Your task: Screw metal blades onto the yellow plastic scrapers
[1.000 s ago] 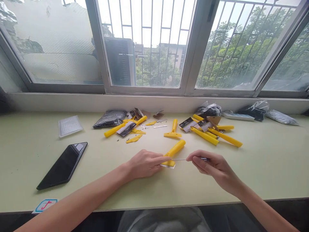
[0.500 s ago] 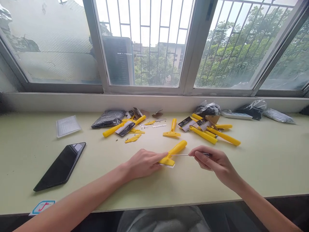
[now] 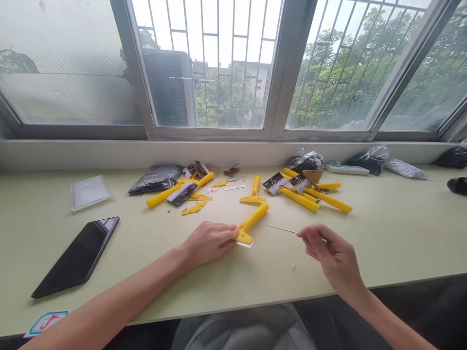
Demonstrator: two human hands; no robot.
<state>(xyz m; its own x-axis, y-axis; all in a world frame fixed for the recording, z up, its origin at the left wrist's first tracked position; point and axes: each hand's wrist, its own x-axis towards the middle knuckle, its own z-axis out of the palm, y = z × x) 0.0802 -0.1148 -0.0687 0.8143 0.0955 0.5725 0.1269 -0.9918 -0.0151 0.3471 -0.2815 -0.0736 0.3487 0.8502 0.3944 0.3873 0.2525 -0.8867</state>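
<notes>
My left hand (image 3: 211,243) is closed on the head of a yellow scraper (image 3: 254,218), whose handle points up and to the right. A white strip shows along the scraper head's lower edge. In my right hand (image 3: 328,250) is a screwdriver (image 3: 282,229), its thin shaft pointing left, with its tip apart from the scraper. A tiny screw-like piece (image 3: 293,266) lies on the table below the shaft. Behind the held scraper lies another yellow scraper (image 3: 253,198). Loose yellow plates (image 3: 194,208) and small metal bits are to its left.
Yellow scrapers with black cards (image 3: 299,200) are piled at the back right, more at the back left beside a black packet (image 3: 156,179). A dark phone (image 3: 78,255) and a clear case (image 3: 90,192) lie left. Bags (image 3: 368,159) line the window wall.
My right hand has drawn the screwdriver back to the right, off the scraper. The tiny piece now shows on the table. The whole view has shifted slightly.
</notes>
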